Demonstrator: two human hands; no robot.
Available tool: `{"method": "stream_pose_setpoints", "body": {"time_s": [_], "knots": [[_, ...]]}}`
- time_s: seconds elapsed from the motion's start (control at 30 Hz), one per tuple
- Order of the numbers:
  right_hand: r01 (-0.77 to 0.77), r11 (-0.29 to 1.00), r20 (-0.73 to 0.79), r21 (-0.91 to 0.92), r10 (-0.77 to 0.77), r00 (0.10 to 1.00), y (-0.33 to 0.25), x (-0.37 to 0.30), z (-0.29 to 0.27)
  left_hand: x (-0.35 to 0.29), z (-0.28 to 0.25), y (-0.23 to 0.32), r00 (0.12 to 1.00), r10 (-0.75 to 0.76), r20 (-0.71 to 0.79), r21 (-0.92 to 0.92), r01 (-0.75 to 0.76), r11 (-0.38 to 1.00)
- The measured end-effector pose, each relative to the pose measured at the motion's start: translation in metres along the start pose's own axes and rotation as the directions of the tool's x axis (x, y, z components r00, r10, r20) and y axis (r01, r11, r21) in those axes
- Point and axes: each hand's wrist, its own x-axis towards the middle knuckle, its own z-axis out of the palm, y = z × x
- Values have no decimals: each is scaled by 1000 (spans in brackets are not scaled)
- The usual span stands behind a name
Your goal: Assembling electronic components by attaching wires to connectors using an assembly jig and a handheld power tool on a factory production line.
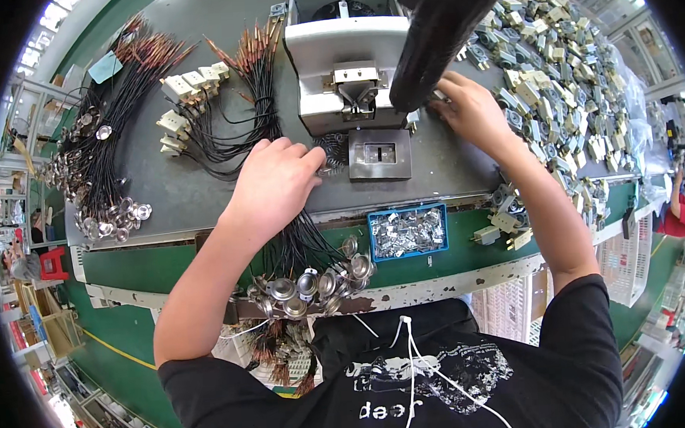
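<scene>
My left hand (277, 180) lies over a bundle of black wires (258, 114) with reddish-brown ends, its fingers curled in and pressed together. Its fingertips are beside a small heap of dark coil springs (333, 150); what they pinch, if anything, I cannot make out. My right hand (473, 112) is at the right side of a grey bench machine (345, 47), fingers bent into a pinch. A thick black cylinder (434, 42) partly covers the view there, and the thing at those fingertips is too small to name. A square metal block with a slotted recess (379, 168) sits in front of the machine.
A blue tray (410, 254) of small metal pieces stands at the front edge. Round metal caps (307, 284) on wires hang over that edge. Pale plug-like parts (556, 71) are heaped at right. Another wire bundle (106, 141) lies at left, near white connectors (185, 87).
</scene>
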Motion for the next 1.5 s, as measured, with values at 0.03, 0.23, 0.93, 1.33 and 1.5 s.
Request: {"method": "stream_pose_setpoints", "body": {"time_s": [0.03, 0.23, 0.93, 1.33, 1.5], "knots": [[-35, 998, -48, -49, 32, 998, -5, -3, -3, -1, 1, -1, 1000, -3, 3, -2, 3, 1000], [-270, 557, 92, 786, 326, 941, -24, -61, -27, -2, -3, -8, 985, -27, -172, -270, -21, 963], [266, 886, -293, 379, -158, 943, -100, -36, 3, -5, -29, -19, 932, -266, -246, -613, 63, 787], [319, 942, -181, 104, -298, 937, -97, -28, 16, -24, -33, -30, 871, -409, -271, -696, 116, 709], [377, 924, -281, 72, -343, 896, -121, -31, 8, -33, -39, -26, 867, -429, -253, -725, 123, 677]]}}
